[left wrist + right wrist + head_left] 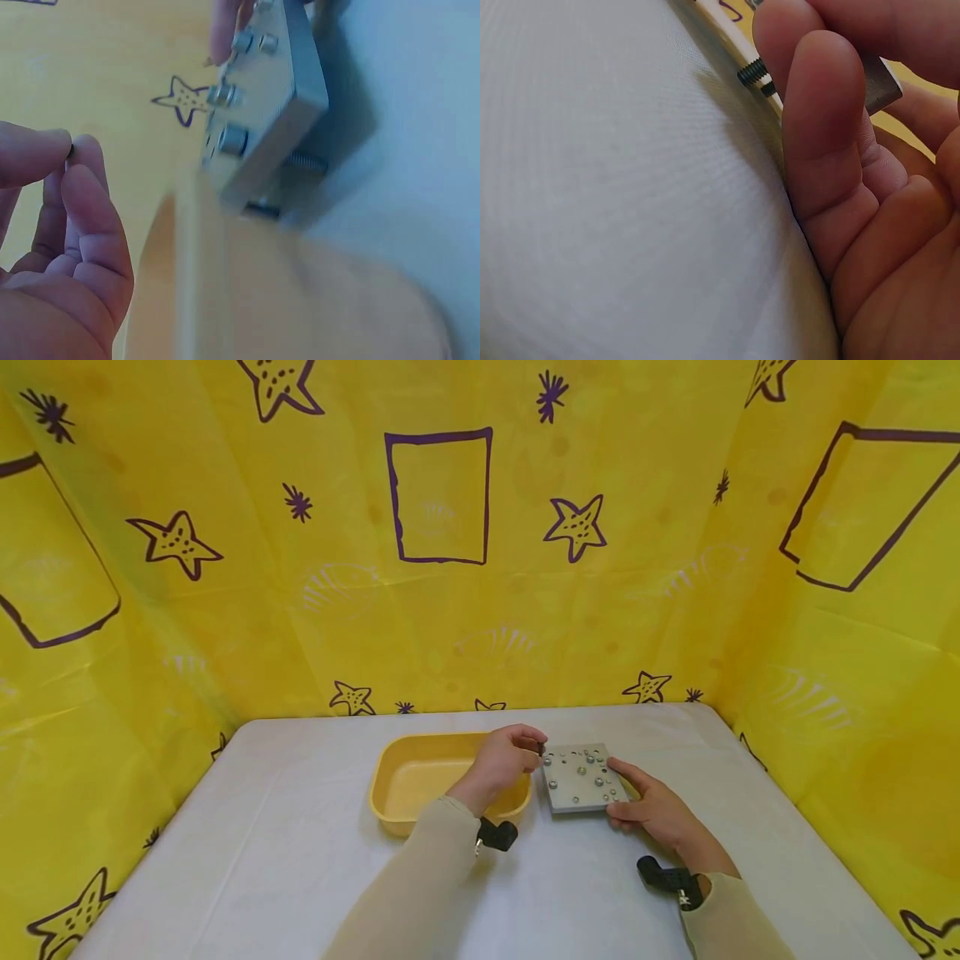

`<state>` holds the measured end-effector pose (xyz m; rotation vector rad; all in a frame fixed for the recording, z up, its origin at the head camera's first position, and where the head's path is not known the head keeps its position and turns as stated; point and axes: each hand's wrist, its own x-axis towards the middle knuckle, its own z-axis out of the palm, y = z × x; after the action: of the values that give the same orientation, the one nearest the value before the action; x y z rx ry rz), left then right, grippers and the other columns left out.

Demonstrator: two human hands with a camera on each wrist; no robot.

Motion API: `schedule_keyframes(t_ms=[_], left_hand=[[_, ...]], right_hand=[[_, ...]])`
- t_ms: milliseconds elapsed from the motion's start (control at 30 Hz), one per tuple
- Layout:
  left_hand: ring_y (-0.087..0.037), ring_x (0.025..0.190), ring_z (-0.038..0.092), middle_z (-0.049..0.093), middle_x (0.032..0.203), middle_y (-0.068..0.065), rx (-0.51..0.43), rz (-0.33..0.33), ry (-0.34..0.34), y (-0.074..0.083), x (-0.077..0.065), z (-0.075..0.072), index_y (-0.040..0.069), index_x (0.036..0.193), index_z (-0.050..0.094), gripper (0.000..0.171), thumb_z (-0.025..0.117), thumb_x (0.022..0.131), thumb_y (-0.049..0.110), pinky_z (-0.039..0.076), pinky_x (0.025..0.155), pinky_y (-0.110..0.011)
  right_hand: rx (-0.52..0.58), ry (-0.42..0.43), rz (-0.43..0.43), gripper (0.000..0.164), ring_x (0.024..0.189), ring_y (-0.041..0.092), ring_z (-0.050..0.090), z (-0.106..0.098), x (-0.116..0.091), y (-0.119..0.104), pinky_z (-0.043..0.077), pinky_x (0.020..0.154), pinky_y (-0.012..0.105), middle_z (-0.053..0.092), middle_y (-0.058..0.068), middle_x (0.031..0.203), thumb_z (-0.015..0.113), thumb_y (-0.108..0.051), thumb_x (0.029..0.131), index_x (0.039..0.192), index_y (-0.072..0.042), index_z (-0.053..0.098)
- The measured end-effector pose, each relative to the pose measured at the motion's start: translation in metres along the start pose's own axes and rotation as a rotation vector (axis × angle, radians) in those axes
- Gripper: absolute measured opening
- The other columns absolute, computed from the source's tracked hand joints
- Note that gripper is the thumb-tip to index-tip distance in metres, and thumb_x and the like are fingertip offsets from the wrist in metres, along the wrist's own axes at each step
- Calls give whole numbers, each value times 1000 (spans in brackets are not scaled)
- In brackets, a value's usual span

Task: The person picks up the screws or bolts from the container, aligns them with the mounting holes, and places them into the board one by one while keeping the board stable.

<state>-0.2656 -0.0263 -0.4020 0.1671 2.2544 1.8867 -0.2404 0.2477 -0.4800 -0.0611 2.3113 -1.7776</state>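
A square grey metal plate (564, 789) with several silver screws and open holes lies tilted over the white table. My right hand (660, 814) grips its right edge, thumb and fingers on the rim. Below the plate, a threaded screw end (751, 73) sticks out in the right wrist view. At the plate's upper left corner, my left hand (501, 766) pinches a small black screw-like piece (541, 748) between thumb and fingertips. Only a dark speck of that piece (71, 151) shows in the left wrist view, the fingers hiding the rest.
A yellow plastic basin (386, 817) stands left of the plate, under my left forearm. Its visible inside shows only bare floor. The white table (247, 843) is bounded by yellow printed cloth (442, 635) at the back and both sides.
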Motion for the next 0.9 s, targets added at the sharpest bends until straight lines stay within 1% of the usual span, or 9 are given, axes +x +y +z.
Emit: schedule_keyframes(t_ms=[167,267,367,400,467,533,667,767,900], left_hand=[[-21,85,59,67,103,-6,-9,-3,19,6,7,27,15,101,73,27,70,85,-6,53,73,-30],[-20,82,58,67,101,-4,17,-6,42,8,11,41,17,97,74,27,70,85,-7,52,72,-30],[-19,83,58,68,98,0,59,0,42,7,15,51,19,95,74,28,70,85,-6,50,72,-31],[-18,84,59,68,96,1,70,4,39,7,16,54,18,95,74,27,70,85,-6,49,73,-32],[-18,86,58,67,94,3,92,6,33,5,19,59,17,96,74,25,71,85,-5,48,74,-33],[-18,87,57,66,92,5,126,8,34,3,22,64,15,98,74,22,72,85,-3,47,76,-33],[-16,84,58,65,89,7,183,21,53,0,28,70,14,99,75,19,72,86,1,48,74,-31],[-15,82,57,65,87,8,227,49,60,0,32,73,13,99,75,17,72,87,1,48,74,-31],[-13,83,56,63,86,10,298,84,60,-2,38,78,14,98,74,17,72,86,1,46,78,-30]], right_hand=[[11,-19,6,84,76,31,64,-1,1,0,54,69,33,35,18,148,81,-17,83,155,-25,38],[18,-16,16,85,77,32,65,0,1,0,55,69,34,40,18,144,83,-18,82,154,-26,39],[4,-2,11,85,75,32,64,0,1,1,55,68,34,48,20,134,83,-19,81,154,-25,40],[3,4,13,85,74,32,64,1,1,1,55,68,35,51,20,131,84,-18,81,154,-25,41],[-4,7,7,85,74,32,64,0,2,2,54,67,34,54,21,126,84,-19,81,154,-24,40],[-3,10,5,85,74,31,64,0,2,2,55,68,34,54,20,126,84,-19,81,154,-23,41],[7,9,6,85,74,32,64,0,2,1,55,68,34,55,20,124,84,-18,80,153,-22,41],[21,3,9,85,73,33,64,0,1,0,55,68,35,57,21,119,84,-17,81,154,-22,41],[41,-8,5,84,74,33,64,0,0,0,56,68,36,58,21,115,82,-16,82,154,-22,40]])
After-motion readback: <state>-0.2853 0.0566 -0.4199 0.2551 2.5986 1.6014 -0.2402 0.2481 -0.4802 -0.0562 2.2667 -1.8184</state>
